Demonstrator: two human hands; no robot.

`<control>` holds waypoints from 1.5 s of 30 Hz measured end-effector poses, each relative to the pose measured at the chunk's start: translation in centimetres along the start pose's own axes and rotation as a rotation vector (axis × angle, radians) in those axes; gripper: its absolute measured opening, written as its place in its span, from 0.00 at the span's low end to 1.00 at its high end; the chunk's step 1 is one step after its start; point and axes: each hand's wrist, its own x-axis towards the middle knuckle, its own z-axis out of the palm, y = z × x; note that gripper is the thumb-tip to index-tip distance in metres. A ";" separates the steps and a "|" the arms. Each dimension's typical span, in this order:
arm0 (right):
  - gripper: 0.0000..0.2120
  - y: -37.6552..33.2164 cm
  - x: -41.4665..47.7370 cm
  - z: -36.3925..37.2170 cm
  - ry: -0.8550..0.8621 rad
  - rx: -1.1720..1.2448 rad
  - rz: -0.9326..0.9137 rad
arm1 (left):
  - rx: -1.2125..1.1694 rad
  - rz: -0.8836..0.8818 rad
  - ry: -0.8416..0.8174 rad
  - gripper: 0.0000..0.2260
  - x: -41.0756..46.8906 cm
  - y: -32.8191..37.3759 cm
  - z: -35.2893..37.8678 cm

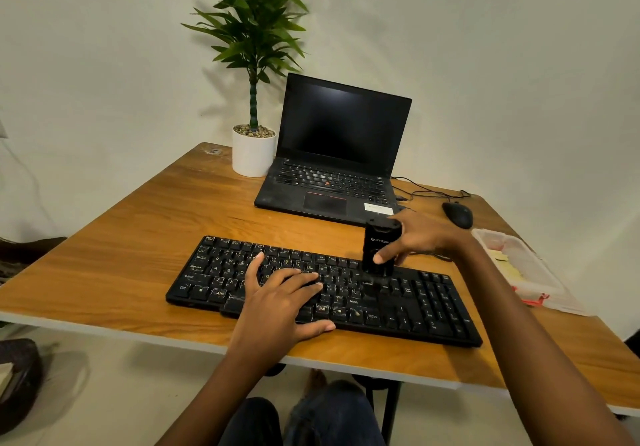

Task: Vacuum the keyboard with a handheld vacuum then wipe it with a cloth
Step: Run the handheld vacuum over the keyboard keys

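A black full-size keyboard lies across the near middle of the wooden tabletop, set slightly askew, with its right end nearer the front edge than its left.

The left hand rests palm down on the keyboard's left half. Its fingers are straight and spread apart over the letter keys, gripping nothing, and its thumb lies along the near edge of the keyboard by the bottom row.

The right hand holds a small black handheld vacuum. The vacuum stands upright with its lower end down on the keys just right of the main letter block, toward the keyboard's far edge. The thumb presses against the vacuum's near face, low on the body. The other fingers wrap round its far and right sides, so the body is clamped between thumb and fingers. The top of the vacuum stands clear above the hand, and pale lettering shows on its front, too small to read.

Behind the keyboard sits an open black laptop with a dark screen. A green leafy plant in a white round pot stands just beside its left edge. A black computer mouse lies to the right of the laptop, with thin black cables trailing behind it. A clear plastic lidded box rests near the right end of the keyboard, its contents unclear.
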 end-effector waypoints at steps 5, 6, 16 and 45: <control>0.15 0.1 0.2 0.7 0.026 0.040 -0.003 | 0.002 -0.003 0.002 0.27 0.0 0.0 0.0; 0.16 0.1 0.1 0.3 0.002 0.026 0.024 | 0.000 -0.003 0.005 0.27 0.0 0.0 0.0; 0.15 0.3 -0.1 0.7 0.091 0.028 0.022 | -0.001 0.011 0.036 0.27 0.0 0.1 0.0; 0.10 -0.5 -1.8 7.2 0.613 0.102 0.122 | 0.000 -0.002 0.016 0.27 0.0 0.2 -0.3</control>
